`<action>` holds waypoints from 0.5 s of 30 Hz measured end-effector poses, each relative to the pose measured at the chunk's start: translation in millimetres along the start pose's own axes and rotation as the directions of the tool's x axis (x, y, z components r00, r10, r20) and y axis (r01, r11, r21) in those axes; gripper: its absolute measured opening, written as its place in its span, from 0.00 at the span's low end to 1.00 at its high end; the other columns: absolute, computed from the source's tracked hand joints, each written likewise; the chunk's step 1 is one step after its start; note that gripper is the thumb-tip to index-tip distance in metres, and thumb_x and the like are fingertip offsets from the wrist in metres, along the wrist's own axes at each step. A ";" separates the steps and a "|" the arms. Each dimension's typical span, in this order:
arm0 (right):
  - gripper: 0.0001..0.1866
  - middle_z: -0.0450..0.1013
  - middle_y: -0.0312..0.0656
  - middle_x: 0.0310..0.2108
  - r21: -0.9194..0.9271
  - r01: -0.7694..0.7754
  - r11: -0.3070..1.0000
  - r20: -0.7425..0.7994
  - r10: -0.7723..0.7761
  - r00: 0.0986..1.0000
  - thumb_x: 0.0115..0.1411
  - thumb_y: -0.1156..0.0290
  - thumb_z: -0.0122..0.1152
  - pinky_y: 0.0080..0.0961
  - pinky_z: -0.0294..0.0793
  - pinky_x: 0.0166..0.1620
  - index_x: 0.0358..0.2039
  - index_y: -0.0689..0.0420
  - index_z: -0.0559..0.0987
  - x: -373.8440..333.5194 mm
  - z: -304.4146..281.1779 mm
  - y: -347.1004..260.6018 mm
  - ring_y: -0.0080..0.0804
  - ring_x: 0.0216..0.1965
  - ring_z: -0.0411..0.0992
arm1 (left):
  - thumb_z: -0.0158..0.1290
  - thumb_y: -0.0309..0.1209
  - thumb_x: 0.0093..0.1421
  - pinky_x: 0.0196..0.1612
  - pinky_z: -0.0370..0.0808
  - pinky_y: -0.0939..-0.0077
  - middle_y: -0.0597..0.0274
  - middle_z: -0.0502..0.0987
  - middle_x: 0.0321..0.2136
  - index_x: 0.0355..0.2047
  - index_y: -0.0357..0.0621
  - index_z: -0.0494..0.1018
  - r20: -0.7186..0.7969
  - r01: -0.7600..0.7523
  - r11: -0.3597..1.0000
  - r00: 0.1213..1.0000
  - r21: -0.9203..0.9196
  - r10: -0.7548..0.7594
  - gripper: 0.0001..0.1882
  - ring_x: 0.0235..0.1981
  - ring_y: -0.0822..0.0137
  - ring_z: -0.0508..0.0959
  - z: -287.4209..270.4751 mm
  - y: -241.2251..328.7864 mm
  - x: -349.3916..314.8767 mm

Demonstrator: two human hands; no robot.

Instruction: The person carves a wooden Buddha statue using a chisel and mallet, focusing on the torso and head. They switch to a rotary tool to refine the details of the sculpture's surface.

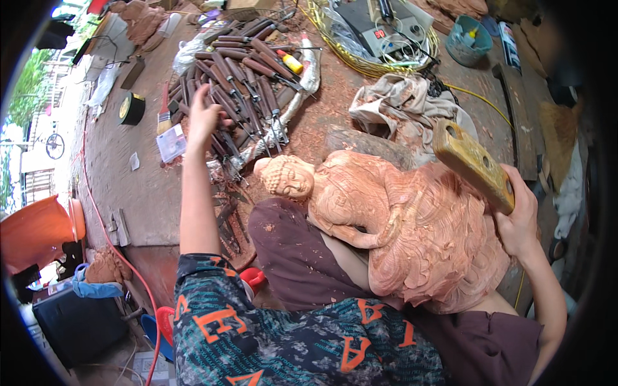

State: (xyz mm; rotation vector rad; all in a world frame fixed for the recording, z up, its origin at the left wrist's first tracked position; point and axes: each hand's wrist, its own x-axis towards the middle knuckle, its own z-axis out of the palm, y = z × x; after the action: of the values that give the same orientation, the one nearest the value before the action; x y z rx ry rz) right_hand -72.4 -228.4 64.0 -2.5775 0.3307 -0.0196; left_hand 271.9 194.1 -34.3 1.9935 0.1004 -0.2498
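Note:
A reddish carved wooden Buddha statue [360, 193] lies on its side across my lap, its head toward the left. My right hand [520, 215] is closed around the near end of a worn, block-shaped wooden mallet [473, 161] with hollows in its face, held above the statue's base. My left hand [207, 119] reaches out over a heap of carving chisels [248, 77] with dark wooden handles. Its fingers are apart and I see nothing in them. Beside that hand lie a paintbrush [164, 117] and a small clear plastic box [171, 143].
A crumpled pale cloth [409, 109] lies beyond the statue. Farther back are a wire-rimmed basket [347, 55] holding a grey control box [380, 32], and a teal tub [468, 42]. A black-and-yellow round tin [132, 109] stands left. A red cord [106, 215] runs down the left side.

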 end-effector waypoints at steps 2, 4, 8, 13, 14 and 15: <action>0.28 0.72 0.55 0.39 0.015 0.007 1.000 0.002 -0.007 1.000 0.41 0.84 0.53 0.34 0.69 0.46 0.48 0.63 0.68 0.2 0.3 0.2 0.55 0.44 0.71 | 0.51 0.22 0.52 0.33 0.77 0.71 0.46 0.72 0.36 0.57 0.45 0.63 0.032 -0.080 0.964 0.997 0.255 0.075 0.30 0.27 0.60 0.77 5.9 -15.8 7.5; 0.28 0.71 0.55 0.39 0.045 -0.021 0.999 0.006 0.020 1.000 0.41 0.84 0.53 0.33 0.69 0.46 0.48 0.63 0.68 -0.2 0.1 -1.7 0.55 0.44 0.71 | 0.55 0.26 0.50 0.45 0.73 0.65 0.38 0.72 0.39 0.55 0.43 0.67 0.024 -0.218 0.794 0.968 0.568 0.249 0.29 0.37 0.50 0.75 11.9 -33.2 15.4; 0.27 0.71 0.55 0.38 0.035 -0.011 0.999 -0.008 0.011 1.000 0.42 0.83 0.52 0.33 0.69 0.46 0.47 0.63 0.68 -0.4 -1.9 -4.2 0.54 0.43 0.71 | 0.60 0.27 0.47 0.55 0.68 0.62 0.33 0.65 0.45 0.55 0.44 0.67 -0.069 -0.176 0.660 0.942 0.730 0.328 0.31 0.48 0.42 0.70 31.1 -35.0 13.7; 0.26 0.71 0.55 0.38 0.073 -0.006 0.997 -0.002 0.006 1.000 0.42 0.83 0.51 0.33 0.69 0.46 0.47 0.63 0.68 0.2 -2.8 -4.5 0.54 0.43 0.71 | 0.62 0.31 0.46 0.54 0.67 0.64 0.36 0.70 0.42 0.54 0.42 0.68 -0.079 -0.187 0.594 0.916 0.782 0.393 0.33 0.47 0.47 0.70 18.5 -46.7 37.1; 0.26 0.71 0.55 0.38 0.068 0.003 0.998 -0.007 -0.002 1.000 0.42 0.83 0.51 0.33 0.69 0.46 0.47 0.63 0.68 0.1 -2.8 -4.6 0.54 0.43 0.71 | 0.62 0.31 0.46 0.54 0.67 0.64 0.36 0.70 0.42 0.54 0.41 0.68 -0.075 -0.194 0.592 0.914 0.783 0.399 0.33 0.47 0.47 0.70 15.2 -47.3 44.0; 0.26 0.71 0.55 0.38 0.069 -0.007 0.998 -0.003 0.008 1.000 0.41 0.83 0.51 0.33 0.69 0.46 0.47 0.64 0.68 0.0 -3.0 -4.7 0.54 0.43 0.71 | 0.62 0.31 0.46 0.54 0.67 0.64 0.36 0.70 0.42 0.54 0.39 0.68 -0.069 -0.202 0.591 0.912 0.781 0.404 0.33 0.47 0.47 0.70 16.3 -46.1 48.9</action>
State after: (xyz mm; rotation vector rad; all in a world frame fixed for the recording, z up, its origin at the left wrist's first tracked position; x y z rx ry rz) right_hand -71.5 -226.1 69.0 -2.5082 0.3353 -0.0324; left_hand 309.0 196.8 -92.7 2.8480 -0.2481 0.2381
